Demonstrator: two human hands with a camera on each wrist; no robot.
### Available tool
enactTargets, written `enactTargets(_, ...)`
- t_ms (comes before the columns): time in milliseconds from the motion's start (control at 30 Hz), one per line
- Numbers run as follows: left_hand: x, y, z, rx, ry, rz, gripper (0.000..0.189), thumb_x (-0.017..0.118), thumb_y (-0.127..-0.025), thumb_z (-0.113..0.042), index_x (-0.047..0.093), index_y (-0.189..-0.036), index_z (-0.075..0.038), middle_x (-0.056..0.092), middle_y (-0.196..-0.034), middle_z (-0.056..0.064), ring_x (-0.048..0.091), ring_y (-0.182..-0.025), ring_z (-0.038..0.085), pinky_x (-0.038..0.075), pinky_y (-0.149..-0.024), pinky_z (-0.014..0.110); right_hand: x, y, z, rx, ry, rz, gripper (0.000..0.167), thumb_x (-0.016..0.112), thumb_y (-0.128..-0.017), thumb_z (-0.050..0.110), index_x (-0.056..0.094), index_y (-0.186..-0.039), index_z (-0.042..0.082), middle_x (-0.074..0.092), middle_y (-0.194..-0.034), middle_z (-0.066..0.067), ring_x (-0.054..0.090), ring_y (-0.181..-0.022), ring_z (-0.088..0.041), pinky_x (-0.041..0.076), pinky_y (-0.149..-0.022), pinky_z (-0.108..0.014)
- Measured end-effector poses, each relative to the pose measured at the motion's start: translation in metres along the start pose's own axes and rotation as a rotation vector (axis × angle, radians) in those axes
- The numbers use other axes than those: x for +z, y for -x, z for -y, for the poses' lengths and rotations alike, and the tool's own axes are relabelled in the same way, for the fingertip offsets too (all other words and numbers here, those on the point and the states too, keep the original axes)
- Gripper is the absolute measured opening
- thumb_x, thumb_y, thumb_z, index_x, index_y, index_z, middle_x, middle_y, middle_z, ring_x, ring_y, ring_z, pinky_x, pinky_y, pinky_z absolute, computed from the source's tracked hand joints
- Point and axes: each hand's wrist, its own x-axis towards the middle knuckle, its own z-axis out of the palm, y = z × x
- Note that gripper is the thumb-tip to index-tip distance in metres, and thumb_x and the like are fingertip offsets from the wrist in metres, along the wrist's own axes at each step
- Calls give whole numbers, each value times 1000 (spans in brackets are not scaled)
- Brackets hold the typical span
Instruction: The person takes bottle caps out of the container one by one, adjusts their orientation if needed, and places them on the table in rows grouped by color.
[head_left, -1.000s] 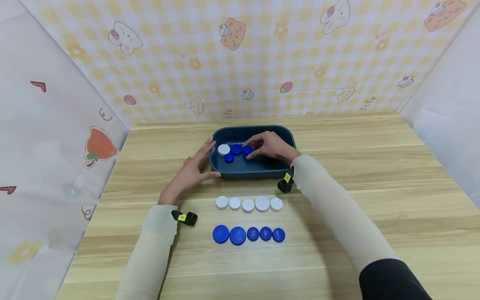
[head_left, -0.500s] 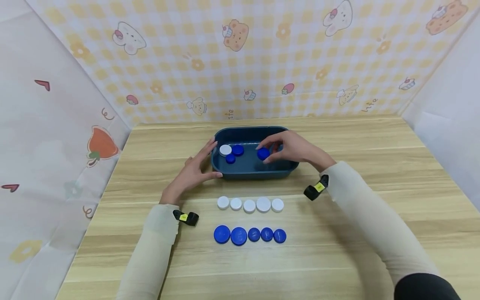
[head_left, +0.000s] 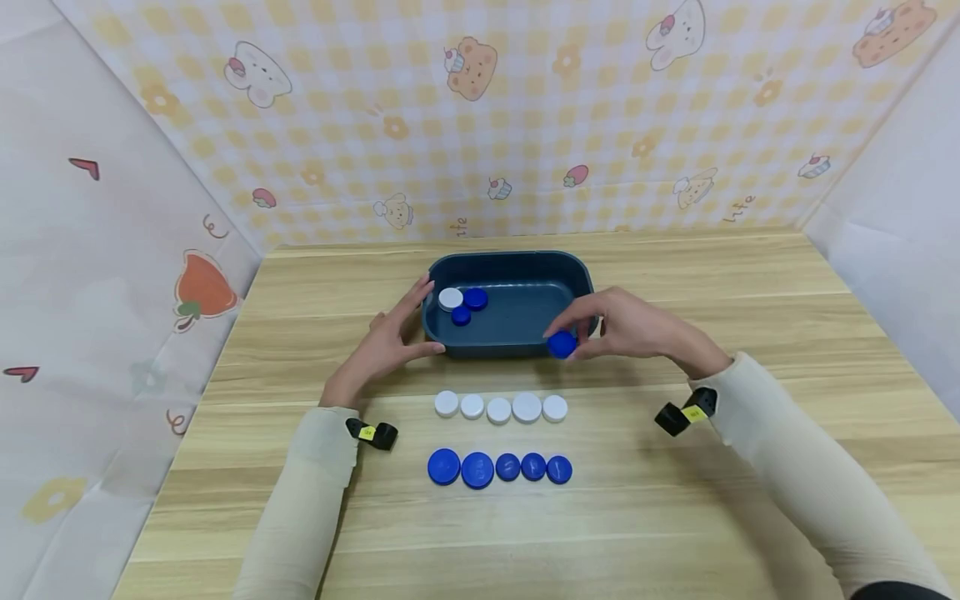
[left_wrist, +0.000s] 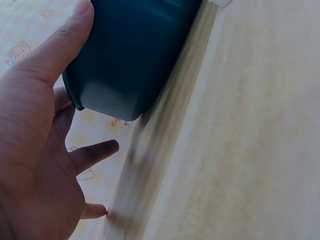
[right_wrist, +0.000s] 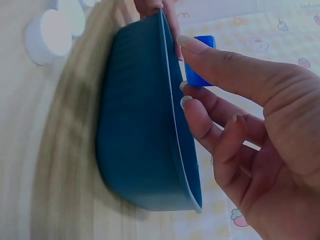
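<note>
My right hand point(head_left: 637, 329) pinches a blue bottle cap point(head_left: 562, 344) between thumb and fingers, held up over the front right rim of the dark teal bin point(head_left: 517, 350). In the right wrist view the same cap point(right_wrist: 200, 60) shows edge-on beside the thumb. My left hand point(head_left: 378, 346) rests against the bin's left end, fingers spread and fairly straight; its thumb point(left_wrist: 65, 42) lies along the bin's wall in the left wrist view. Inside the bin at the left are a white cap point(head_left: 450, 299), a blue cap point(head_left: 476, 299) and a smaller blue cap point(head_left: 461, 316).
On the wooden table point(head_left: 750, 333), in front of the bin, lies a row of several white caps point(head_left: 498, 411). Nearer to me is a row of several blue caps point(head_left: 477, 471). A patterned cloth point(head_left: 525, 125) hangs behind, with white sheets at both sides.
My right hand has lifted the blue cap from among the others in the bin and carried it right and toward me, to the front rim. The left hand stays put.
</note>
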Motion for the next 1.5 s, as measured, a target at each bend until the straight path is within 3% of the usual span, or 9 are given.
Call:
enactTargets(400, 0, 0, 0, -11, 4, 5, 93, 73, -82, -43, 14, -154, -33, 1, -157, -18, 18, -143, 25, -2, -106, 65, 23, 27, 1, -65, 27, 64, 31, 78, -81, 17, 71, -112, 15, 66, -103, 10, 61, -78, -10, 52, -63, -32)
enactTargets(667, 1, -4, 1, -23, 4, -1, 95, 73, -80, -48, 13, -153, -37, 2, -158, -16, 16, -143, 25, -2, -106, 65, 41, 46, 11, -57, 44, 137, 32, 77, -82, 22, 71, -113, 26, 61, -95, 17, 57, -76, -6, 48, -61, -24)
enactTargets(867, 1, -3, 1, -30, 5, -5, 94, 72, -81, -47, 13, -153, -37, 2, -158, -16, 14, -143, 24, -2, -106, 64, 59, 59, 18, -104, 27, 184, 32, 78, -82, 24, 70, -112, 29, 59, -92, 18, 53, -70, -4, 44, -60, -20)
enactTargets(1267, 3, -5, 0, -30, 2, -14, 93, 72, -81, -49, 13, -152, -39, 3, -157, -18, 17, -143, 23, 0, -106, 65, 76, 80, 24, -34, 115, 191, 33, 76, -83, 21, 69, -113, 31, 59, -101, 17, 55, -78, -2, 47, -70, -22)
enactTargets(1500, 2, -4, 2, -34, 1, -15, 94, 73, -81, -48, 13, -152, -39, 3, -156, -21, 16, -143, 24, -1, -106, 65, 82, 82, 25, -46, 145, 179, 32, 77, -83, 24, 68, -113, 30, 59, -100, 16, 53, -76, -3, 45, -66, -20)
